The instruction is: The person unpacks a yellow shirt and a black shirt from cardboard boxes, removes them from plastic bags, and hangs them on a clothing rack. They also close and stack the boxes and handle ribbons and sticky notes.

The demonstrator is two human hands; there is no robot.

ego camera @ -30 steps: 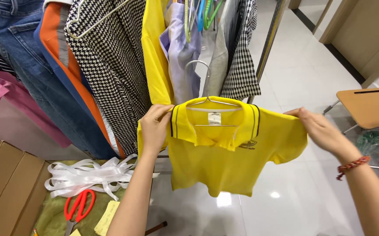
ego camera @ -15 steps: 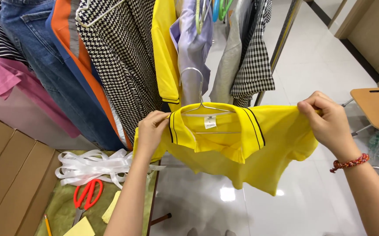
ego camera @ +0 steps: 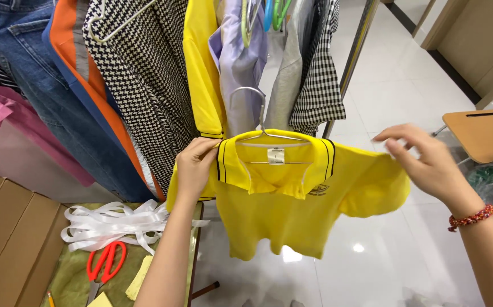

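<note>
Two hands carry a yellow polo shirt [ego camera: 292,199] on a pale wire hanger [ego camera: 260,122], held up in front of a crowded clothes rail [ego camera: 360,51], and only one of them has real hold of it. At nine o'clock of the collar the left hand [ego camera: 195,167] has its grip closed on the shoulder seam, thumb and fingers pinching the cloth; at three o'clock the right hand [ego camera: 423,162], blurred, has its grip open, fingers spread just beside the sleeve and apparently clear of it, though the blur leaves that uncertain. With one side unsupported, the shirt may swing or slide off the hanger toward the glossy white floor [ego camera: 394,250], and the hook, free at twelve o'clock, could snag the lilac garment [ego camera: 240,68] or the black-and-white checked shirt [ego camera: 320,85] hanging behind it. A small white rectangular label [ego camera: 275,154] sits inside the collar at the centre back, and a small dark emblem [ego camera: 318,190] marks the chest to its four o'clock. No packages or signs show otherwise; at eight o'clock a desk [ego camera: 75,278] under green cloth bears white ribbon [ego camera: 110,224], red-handled scissors [ego camera: 104,264] and yellow paper slips [ego camera: 138,278], with brown cardboard [ego camera: 1,233] beside it
</note>
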